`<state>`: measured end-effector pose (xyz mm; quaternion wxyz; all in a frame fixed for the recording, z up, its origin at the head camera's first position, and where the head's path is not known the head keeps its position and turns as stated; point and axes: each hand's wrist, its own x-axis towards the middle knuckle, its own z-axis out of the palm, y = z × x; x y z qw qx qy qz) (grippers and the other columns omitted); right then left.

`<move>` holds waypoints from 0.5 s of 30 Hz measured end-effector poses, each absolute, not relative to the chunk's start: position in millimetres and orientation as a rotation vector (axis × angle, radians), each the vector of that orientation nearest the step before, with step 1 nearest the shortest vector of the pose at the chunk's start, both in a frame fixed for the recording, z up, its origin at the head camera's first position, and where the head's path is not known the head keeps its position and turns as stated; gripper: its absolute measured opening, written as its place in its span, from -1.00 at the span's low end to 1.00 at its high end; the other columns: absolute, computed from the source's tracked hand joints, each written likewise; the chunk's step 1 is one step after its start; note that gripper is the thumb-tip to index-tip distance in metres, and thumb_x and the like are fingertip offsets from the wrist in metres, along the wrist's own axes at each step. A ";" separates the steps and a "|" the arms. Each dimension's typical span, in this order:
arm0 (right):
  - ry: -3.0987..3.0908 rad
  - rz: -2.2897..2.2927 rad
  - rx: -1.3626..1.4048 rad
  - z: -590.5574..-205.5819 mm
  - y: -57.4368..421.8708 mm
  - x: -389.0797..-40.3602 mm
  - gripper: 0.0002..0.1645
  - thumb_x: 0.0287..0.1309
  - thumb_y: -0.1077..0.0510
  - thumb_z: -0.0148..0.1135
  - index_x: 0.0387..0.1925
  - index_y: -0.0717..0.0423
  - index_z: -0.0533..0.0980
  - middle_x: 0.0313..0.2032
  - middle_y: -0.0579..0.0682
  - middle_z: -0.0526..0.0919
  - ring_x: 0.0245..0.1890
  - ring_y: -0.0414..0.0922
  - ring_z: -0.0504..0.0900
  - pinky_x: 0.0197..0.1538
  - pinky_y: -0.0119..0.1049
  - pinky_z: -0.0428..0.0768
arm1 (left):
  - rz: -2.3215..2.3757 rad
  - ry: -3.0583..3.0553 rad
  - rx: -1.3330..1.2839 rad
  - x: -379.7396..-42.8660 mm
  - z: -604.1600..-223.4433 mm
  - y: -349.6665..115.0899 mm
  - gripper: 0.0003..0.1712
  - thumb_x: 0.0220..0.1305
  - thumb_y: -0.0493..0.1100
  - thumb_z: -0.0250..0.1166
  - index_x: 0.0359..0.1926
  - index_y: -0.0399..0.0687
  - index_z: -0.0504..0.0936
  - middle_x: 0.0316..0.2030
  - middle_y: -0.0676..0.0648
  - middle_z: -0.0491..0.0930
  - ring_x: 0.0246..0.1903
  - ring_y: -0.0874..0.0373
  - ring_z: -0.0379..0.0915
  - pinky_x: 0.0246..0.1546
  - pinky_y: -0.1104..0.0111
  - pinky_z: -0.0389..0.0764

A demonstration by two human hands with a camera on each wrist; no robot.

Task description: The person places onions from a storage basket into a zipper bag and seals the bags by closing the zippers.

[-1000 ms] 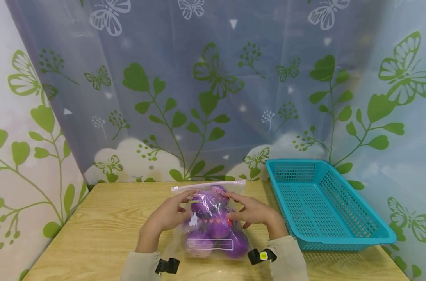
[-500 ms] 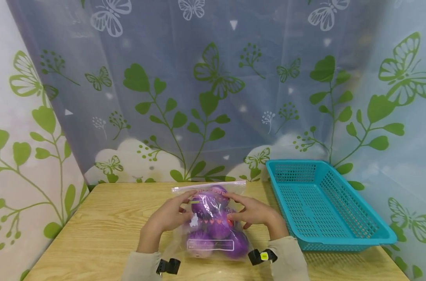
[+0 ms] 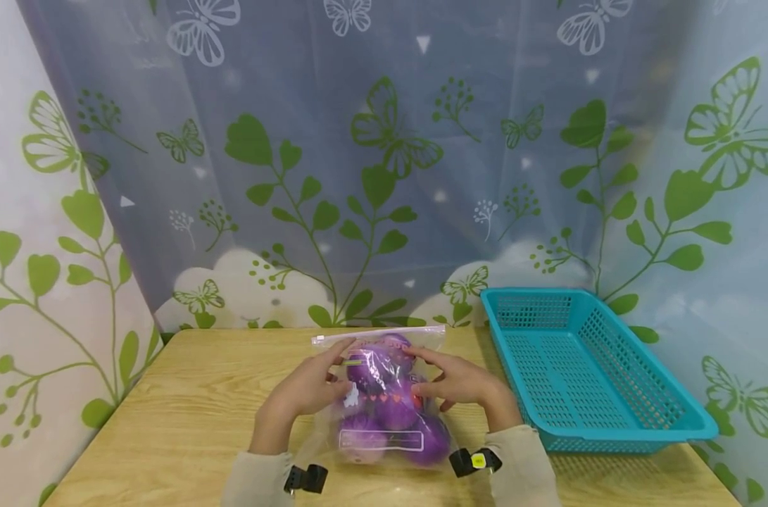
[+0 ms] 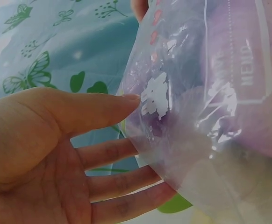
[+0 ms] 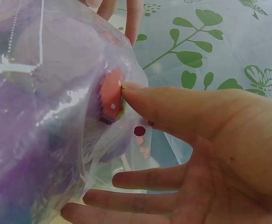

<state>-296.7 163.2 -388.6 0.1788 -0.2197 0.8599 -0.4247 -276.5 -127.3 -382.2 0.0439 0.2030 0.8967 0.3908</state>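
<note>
A clear zip bag (image 3: 384, 398) stuffed with several round purple balls (image 3: 398, 412) lies on the wooden table. Its zip strip (image 3: 384, 336) runs straight across the far end, the small white slider at the left corner. My left hand (image 3: 304, 384) rests against the bag's left side, thumb tip beside a white printed rabbit and the other fingers straight, partly behind the bag's edge. On the right side, my right hand (image 3: 462, 380) touches the plastic. Its thumb (image 5: 159, 107) meets a red patch (image 5: 110, 95), the remaining fingers stretched along the edge.
A turquoise perforated basket (image 3: 618, 428) stands to the right, close beside the right forearm. Behind the table (image 3: 200, 394) hangs a curtain (image 3: 282, 91) with leaves and butterflies. Black straps (image 3: 306, 479) with small devices sit on both wrists, over beige sleeves.
</note>
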 end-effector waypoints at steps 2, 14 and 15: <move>2.432 -1.207 -0.626 -388.6 162.9 -296.8 -0.13 0.40 0.09 0.31 0.60 -0.05 0.14 0.52 0.51 0.05 0.14 0.28 0.66 -0.24 -0.04 0.85 | 1.197 2.746 0.627 -276.5 -381.3 -126.6 -0.13 0.32 -0.34 0.34 0.58 -0.11 0.19 0.27 -0.45 0.50 0.02 -0.24 0.66 0.01 0.02 0.78; 2.449 -1.219 -0.652 -392.9 160.6 -301.7 -0.15 0.41 0.11 0.28 0.60 -0.06 0.13 0.54 0.30 0.19 0.23 0.36 0.59 -0.23 -0.04 0.84 | 1.178 2.766 0.658 -277.5 -382.1 -126.2 -0.24 0.36 -0.33 0.31 0.53 -0.13 0.28 0.35 -0.41 0.45 0.15 -0.38 0.58 0.14 -0.13 0.71; 2.458 -1.214 -0.652 -393.2 160.2 -301.9 -0.15 0.41 0.12 0.28 0.60 -0.06 0.14 0.54 0.29 0.20 0.22 0.34 0.60 -0.24 -0.06 0.84 | 1.172 2.770 0.659 -277.6 -382.2 -126.2 -0.24 0.37 -0.33 0.31 0.53 -0.14 0.27 0.36 -0.42 0.45 0.15 -0.39 0.57 0.15 -0.13 0.71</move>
